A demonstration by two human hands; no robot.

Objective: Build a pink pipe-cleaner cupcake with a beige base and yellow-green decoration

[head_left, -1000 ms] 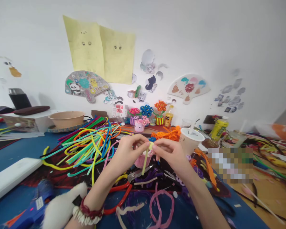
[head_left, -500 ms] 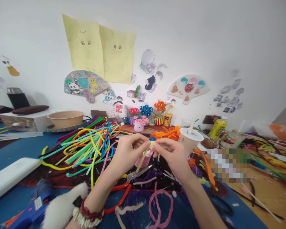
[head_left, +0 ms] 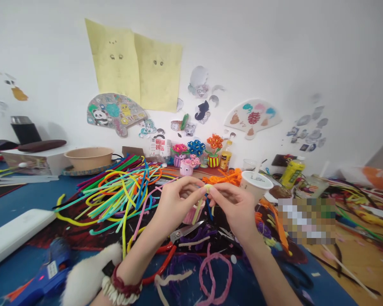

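Between the fingertips of both hands is a pale yellow pipe cleaner, bent at the top, one end hanging down. My left hand pinches it from the left, thumb against fingers. From the right, my right hand pinches the same bend. Behind and below the fingers stands a pink pipe-cleaner pot, partly hidden by my left hand. Scissors with red handles lie under my hands. Nearer to me are a loop of pink pipe cleaner and a short cream piece.
A big heap of coloured pipe cleaners spreads on the left. A lidded cup stands close beside my right hand. Finished pipe-cleaner flower pots line the wall. A blue glue gun and a white case lie front left.
Both hands have shifted slightly right with the pipe cleaner. Its top now shows as a rounded bend between the fingertips, and the hanging end stands a little steeper.
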